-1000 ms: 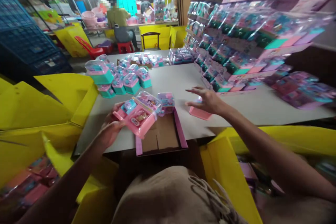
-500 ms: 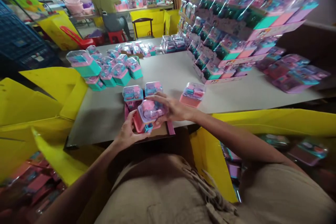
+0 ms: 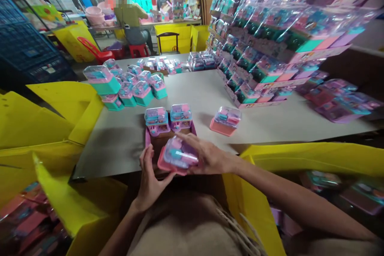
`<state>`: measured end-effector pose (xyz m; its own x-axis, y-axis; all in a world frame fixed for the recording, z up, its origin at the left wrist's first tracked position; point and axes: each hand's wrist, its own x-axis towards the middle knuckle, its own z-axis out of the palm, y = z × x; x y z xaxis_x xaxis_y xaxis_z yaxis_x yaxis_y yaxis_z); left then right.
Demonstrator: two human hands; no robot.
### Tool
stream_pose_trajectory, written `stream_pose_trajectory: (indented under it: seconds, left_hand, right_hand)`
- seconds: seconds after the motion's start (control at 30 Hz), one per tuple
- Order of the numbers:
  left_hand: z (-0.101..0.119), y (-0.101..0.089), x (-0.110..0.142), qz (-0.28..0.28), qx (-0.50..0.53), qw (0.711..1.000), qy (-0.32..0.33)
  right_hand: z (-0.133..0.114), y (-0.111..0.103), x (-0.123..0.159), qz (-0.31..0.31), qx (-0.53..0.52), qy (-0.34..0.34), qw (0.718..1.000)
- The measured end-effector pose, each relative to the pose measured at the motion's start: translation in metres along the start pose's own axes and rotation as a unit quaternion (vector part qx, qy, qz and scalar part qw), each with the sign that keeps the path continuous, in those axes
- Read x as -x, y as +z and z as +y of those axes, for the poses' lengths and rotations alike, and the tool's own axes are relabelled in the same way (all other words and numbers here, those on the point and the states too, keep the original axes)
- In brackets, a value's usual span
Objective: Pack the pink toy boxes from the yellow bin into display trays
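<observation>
A pink toy box with a clear domed lid (image 3: pixel 177 157) sits between my two hands over the near end of a shallow pink-edged cardboard tray (image 3: pixel 148 138). My left hand (image 3: pixel 151 178) cups its left and bottom side. My right hand (image 3: pixel 207 156) lies over its right side with fingers curled on the lid. Two more toy boxes (image 3: pixel 156 118) (image 3: pixel 181 114) stand at the far end of the tray. A loose pink toy box (image 3: pixel 225 120) rests on the grey table (image 3: pixel 120 140) to the right.
Teal toy boxes (image 3: pixel 132 90) cluster at the table's left. Tall stacks of wrapped toy packs (image 3: pixel 264 60) fill the right side. Yellow bins (image 3: pixel 57 128) (image 3: pixel 300 160) flank me. A seated person (image 3: pixel 132 20) works at a far table.
My right hand left the loose pink box on the table and came onto the box my left hand held. Both hands lowered it toward the tray's near end; a second box now stands in the tray.
</observation>
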<state>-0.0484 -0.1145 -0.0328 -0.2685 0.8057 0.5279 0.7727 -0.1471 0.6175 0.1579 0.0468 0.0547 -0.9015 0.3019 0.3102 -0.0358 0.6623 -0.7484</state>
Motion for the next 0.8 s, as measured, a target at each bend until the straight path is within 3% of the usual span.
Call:
stream_pose_trajectory:
  seconds: [0.07,0.13,0.2,0.27,0.3,0.37,0.43,0.63,0.73,0.8]
  left_hand:
    - [-0.017,-0.002,-0.004,-0.056,0.038,0.997,-0.036]
    - [-0.029,0.001,-0.01,-0.101,0.083,0.988,-0.076]
    - [-0.036,0.01,-0.018,-0.089,0.108,0.981,-0.134]
    - [-0.039,0.024,-0.031,-0.067,0.122,0.974,-0.178]
    - [-0.041,0.033,-0.038,-0.067,0.134,0.971,-0.187]
    - [-0.043,0.051,-0.053,-0.083,0.15,0.968,-0.185]
    - [-0.046,0.068,-0.064,-0.088,0.127,0.973,-0.17]
    - [-0.042,0.096,-0.062,-0.061,0.04,0.986,-0.151]
    - [-0.043,0.101,-0.055,-0.051,0.019,0.989,-0.138]
    - [-0.047,0.103,-0.053,-0.049,0.018,0.991,-0.127]
  right_hand:
    - [0.003,0.003,-0.001,-0.047,0.01,-0.066,0.997]
    - [0.015,0.003,-0.002,-0.015,0.002,-0.051,0.999]
    - [0.034,0.0,-0.001,0.08,0.043,0.079,0.993]
    - [0.055,-0.004,0.002,0.125,0.111,0.248,0.954]
    - [0.064,-0.006,0.003,0.107,0.134,0.312,0.934]
    - [0.076,-0.005,0.004,0.028,0.154,0.374,0.914]
    - [0.083,0.001,0.002,-0.015,0.163,0.383,0.909]
    - [0.084,0.021,-0.004,-0.026,0.172,0.386,0.906]
    - [0.069,0.013,0.001,-0.045,0.172,0.375,0.91]
    - [0.055,-0.006,0.005,-0.06,0.181,0.348,0.918]
